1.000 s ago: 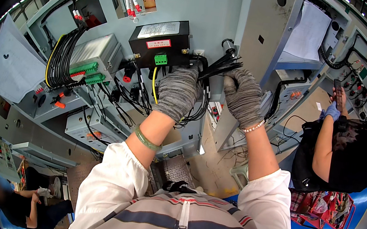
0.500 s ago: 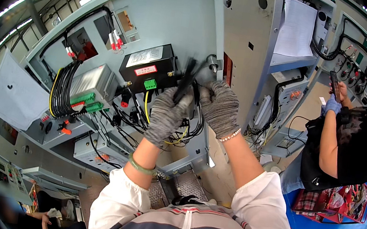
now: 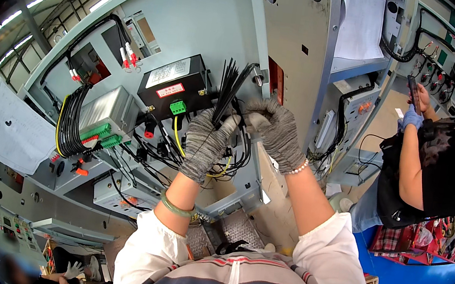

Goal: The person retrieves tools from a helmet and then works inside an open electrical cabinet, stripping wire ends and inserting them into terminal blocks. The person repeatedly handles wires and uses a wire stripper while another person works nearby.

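Observation:
My left hand [image 3: 206,144], in a grey knitted glove, is closed around a bundle of thin black cable ties [image 3: 227,87] whose ends fan upward. My right hand [image 3: 277,130], gloved alike, has its fingers curled in a pinch just to the right; what lies between them is hidden. Black wires [image 3: 243,159] hang in loops below and between both hands. Beyond the left hand is a black box [image 3: 175,79] with a green terminal connector [image 3: 177,107], from which a yellow wire [image 3: 178,135] runs down.
A silver module [image 3: 108,111] with green terminals and a bundled black harness [image 3: 71,126] sits at the left on the grey cabinet panel [image 3: 210,17]. A paper sheet [image 3: 20,127] hangs at far left. At right, a person [image 3: 428,164] holds a phone near a red tool cart [image 3: 429,240].
The cable ties, blurred by motion before, now stand still and spread upward. My right hand's fingers have shifted slightly near the wires. The view has moved a little.

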### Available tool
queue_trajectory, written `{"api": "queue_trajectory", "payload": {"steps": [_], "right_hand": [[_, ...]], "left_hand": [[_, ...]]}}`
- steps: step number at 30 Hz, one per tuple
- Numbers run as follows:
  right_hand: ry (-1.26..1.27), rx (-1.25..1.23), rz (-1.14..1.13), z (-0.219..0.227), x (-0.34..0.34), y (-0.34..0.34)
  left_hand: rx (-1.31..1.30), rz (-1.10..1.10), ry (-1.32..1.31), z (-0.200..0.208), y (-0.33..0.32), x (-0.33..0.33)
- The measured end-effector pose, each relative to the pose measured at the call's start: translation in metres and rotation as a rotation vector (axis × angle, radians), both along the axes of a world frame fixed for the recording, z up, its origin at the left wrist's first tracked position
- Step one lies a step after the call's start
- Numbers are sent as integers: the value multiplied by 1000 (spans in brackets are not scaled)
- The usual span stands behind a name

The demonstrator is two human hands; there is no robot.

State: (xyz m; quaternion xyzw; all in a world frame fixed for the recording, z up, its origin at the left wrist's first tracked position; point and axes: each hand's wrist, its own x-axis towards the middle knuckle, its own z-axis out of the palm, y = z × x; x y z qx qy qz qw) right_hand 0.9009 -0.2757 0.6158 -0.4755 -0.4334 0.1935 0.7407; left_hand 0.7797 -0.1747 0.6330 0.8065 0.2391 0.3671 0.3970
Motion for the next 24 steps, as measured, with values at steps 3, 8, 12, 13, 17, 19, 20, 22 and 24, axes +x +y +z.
{"api": "queue_trajectory", "payload": {"steps": [3, 8, 12, 13, 17, 19, 20, 22, 24], "right_hand": [[-25, 90, 16, -1, 3, -1], [-59, 53, 8, -2, 8, 4], [-23, 98, 39, -4, 9, 9], [-29, 99, 31, -5, 8, 11], [5, 83, 40, -8, 7, 13], [29, 80, 42, -9, 7, 13], [30, 86, 31, -9, 6, 14], [23, 77, -4, -9, 6, 15], [6, 46, -53, -7, 6, 16]], "left_hand": [[-125, -19, -7, 7, -8, -1], [-80, -58, 16, 13, -5, -2], [31, -18, 37, 4, 8, -2], [90, -10, 39, 2, 10, -2], [38, 15, 91, 3, 10, -3], [32, 12, 81, 6, 8, -3], [30, 11, 76, 7, 7, -3], [21, 16, 59, 6, 6, -2], [19, 13, 57, 6, 7, -1]]}}
